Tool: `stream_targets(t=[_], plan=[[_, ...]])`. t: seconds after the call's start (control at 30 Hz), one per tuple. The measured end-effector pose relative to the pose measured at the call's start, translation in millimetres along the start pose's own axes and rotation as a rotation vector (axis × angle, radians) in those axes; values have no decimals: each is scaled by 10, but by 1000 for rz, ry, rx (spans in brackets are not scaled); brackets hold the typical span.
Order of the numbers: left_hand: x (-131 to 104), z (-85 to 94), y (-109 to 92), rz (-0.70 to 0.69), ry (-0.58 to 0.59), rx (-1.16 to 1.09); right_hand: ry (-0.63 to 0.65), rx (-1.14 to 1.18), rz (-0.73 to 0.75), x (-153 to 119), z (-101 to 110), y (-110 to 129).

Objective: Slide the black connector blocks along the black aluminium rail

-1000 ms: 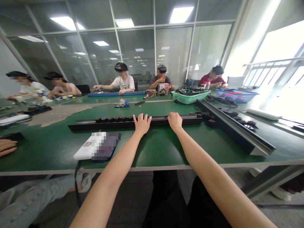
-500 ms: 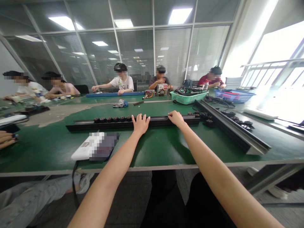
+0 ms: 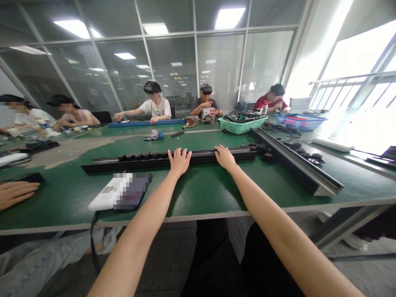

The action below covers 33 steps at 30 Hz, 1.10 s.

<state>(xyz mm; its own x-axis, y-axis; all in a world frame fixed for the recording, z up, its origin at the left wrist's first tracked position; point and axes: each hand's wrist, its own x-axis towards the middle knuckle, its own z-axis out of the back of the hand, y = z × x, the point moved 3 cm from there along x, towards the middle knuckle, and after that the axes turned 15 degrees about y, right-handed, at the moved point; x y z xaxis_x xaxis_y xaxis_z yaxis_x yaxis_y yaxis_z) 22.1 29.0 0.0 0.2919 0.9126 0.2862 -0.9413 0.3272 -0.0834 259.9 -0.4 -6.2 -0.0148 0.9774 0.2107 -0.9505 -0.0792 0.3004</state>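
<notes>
A long black metal rail (image 3: 204,159) lies crosswise on the green table. Several small round black parts (image 3: 139,156) sit in a row along its left stretch. My left hand (image 3: 180,161) rests on the rail with spread fingers, right beside the end of that row. To the right, my right hand (image 3: 225,157) lies over the same rail, its fingers apart and their tips on the upper channel. What lies under the fingertips is hidden. More loose black parts (image 3: 266,156) are heaped by the rail's right end.
A second long rail (image 3: 297,165) runs at an angle on the right. A white and dark device (image 3: 119,192) lies in front. Behind stand a green basket (image 3: 243,126) and a blue basket (image 3: 301,122). A co-worker's hand (image 3: 18,193) is at the left edge; other people sit opposite.
My right hand has loosened from a pinch to spread fingers on the rail. My left hand stays on the rail. The co-worker's hand at the left has moved further into view.
</notes>
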Motion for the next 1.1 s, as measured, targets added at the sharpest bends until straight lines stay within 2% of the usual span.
stream_targets(t=[0.17, 0.5, 1.1], plan=[[-16, 7, 19, -23, 22, 11, -24, -75, -6, -74, -43, 25], [-62, 13, 46, -32, 58, 8, -6, -63, -21, -179, -8, 73], [-51, 7, 58, -39, 53, -6, 7, -130, -1, -168, 2, 71]])
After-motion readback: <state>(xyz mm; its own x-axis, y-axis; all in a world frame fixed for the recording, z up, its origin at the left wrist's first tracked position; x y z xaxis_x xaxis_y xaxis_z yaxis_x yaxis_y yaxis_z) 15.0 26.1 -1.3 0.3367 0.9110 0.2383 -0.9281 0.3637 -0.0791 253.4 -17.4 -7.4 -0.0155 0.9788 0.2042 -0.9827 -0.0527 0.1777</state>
